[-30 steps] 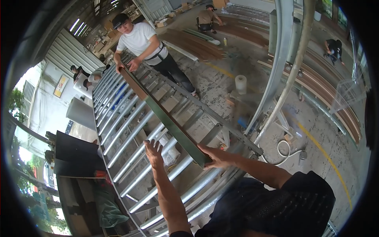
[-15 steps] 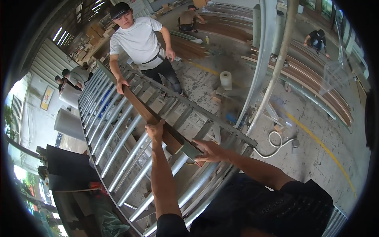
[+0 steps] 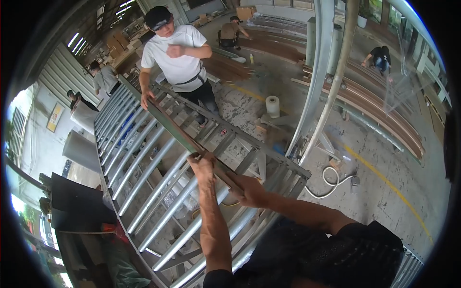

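a: wooden plank [image 3: 185, 137], long and thin w/ a green face, lies lengthwise over the roller conveyor [image 3: 144, 192]. you've got the near end, a co-worker in a white shirt [image 3: 177, 53] has the far end.

b: why both of my hands at one end?

a: judging by the length, it'd sag or twist if carried from one spot, so each of you takes an end. your left hand [image 3: 202, 165] sits on top of the plank, fingers curled over its edge, so that grip is closed on the plank. your right hand [image 3: 249, 192] is just behind it at the very end, wrapped round the plank's tip, closed on it too.

b: is it resting on the rollers or lifted?

a: can't tell for sure. your end looks a bit above the steel rollers, tilted on its edge; the far end is at the co-worker's hand [image 3: 146, 101], close to the conveyor's side rail.

b: any containers nearby, anything in them?

a: no box or bin near your hands. cardboard boxes [image 3: 247, 12] sit far back by the wall, contents not visible. on the concrete floor [image 3: 384, 158] past the conveyor: a white roll [image 3: 272, 105], a coil of pale hose [image 3: 331, 182], and long brown boards [image 3: 379, 108] laid out, w/ other ppl crouched there.
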A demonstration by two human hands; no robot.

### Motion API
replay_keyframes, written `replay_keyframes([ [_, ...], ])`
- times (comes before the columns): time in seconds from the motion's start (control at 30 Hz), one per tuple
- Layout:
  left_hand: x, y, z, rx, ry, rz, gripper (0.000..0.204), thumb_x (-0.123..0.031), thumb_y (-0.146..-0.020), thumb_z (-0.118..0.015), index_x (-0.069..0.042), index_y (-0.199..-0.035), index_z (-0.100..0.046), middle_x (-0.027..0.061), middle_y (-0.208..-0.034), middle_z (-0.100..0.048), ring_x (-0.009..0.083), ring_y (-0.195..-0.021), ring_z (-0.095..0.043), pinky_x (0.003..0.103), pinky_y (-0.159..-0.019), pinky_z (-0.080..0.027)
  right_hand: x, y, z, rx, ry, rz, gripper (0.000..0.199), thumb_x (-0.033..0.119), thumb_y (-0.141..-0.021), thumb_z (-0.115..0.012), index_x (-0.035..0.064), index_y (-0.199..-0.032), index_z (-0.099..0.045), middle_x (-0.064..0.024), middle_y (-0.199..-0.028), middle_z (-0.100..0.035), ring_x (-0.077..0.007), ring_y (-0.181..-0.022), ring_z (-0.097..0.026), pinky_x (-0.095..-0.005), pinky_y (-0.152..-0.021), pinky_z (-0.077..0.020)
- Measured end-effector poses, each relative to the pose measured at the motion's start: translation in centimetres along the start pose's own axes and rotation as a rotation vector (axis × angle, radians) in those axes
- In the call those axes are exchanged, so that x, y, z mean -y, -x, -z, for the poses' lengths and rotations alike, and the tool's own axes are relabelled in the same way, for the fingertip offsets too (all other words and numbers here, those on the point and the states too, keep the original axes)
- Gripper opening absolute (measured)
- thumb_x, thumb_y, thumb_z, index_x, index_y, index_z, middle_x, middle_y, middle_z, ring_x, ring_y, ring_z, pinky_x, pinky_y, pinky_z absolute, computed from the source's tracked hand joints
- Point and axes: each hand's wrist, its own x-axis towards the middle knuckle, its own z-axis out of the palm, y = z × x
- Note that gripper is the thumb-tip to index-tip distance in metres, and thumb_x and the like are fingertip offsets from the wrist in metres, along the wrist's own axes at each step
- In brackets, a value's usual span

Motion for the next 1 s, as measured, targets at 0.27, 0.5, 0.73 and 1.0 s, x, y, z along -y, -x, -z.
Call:
replay_keyframes([
  [0.27,3.4,-1.4,-1.2,-0.279,-0.956,-0.141,0.088,-0.024,-0.068,-0.072,0.001,-0.139,-0.026,0.0296,-0.120,-0.039,0.0462,-0.116,-0.036,0.051,-0.098,-0.035,-1.0,2.9,3.3,-0.100,0.045,0.093,0.063,0.018,-0.074,-0.077,0.0007,-0.128,-0.051,-0.0202,-0.121,-0.058,-0.0344,-0.116,-0.054,-0.0399,-0.094,-0.0459],
  [0.5,6.2,-3.0,-1.8,-0.189,-0.992,-0.162,0.104,-0.045,-0.064,-0.080,0.006,-0.137,-0.026,0.0270,-0.135,-0.032,0.0449,-0.122,-0.036,0.052,-0.099,-0.036,-10.5,3.3,4.6,0.117,-0.417,-0.456,0.057,0.041,-0.091,-0.059,0.0027,-0.133,-0.048,-0.0129,-0.132,-0.055,-0.0255,-0.120,-0.053,-0.0390,-0.097,-0.0452],
  [0.73,8.2,-3.2,3.9,0.346,0.036,0.149,0.058,-0.054,-0.081,-0.066,-0.010,-0.119,-0.056,0.0037,-0.091,-0.060,0.0215,-0.080,-0.061,0.037,-0.071,-0.052,-8.2,-2.8,0.6,0.455,-0.837,-0.611,0.050,0.040,-0.090,-0.060,0.0032,-0.123,-0.053,-0.0063,-0.102,-0.058,-0.0161,-0.087,-0.056,-0.0354,-0.075,-0.0533],
  [1.0,4.3,3.8,2.6,0.223,0.032,0.286,0.049,-0.044,-0.084,-0.065,-0.004,-0.111,-0.058,0.0061,-0.093,-0.062,0.0202,-0.078,-0.058,0.035,-0.076,-0.048,-5.9,0.7,2.2,0.573,-0.778,-0.595,0.044,0.042,-0.084,-0.067,0.0017,-0.100,-0.063,-0.0059,-0.085,-0.062,-0.0134,-0.077,-0.054,-0.0332,-0.066,-0.0420],
])
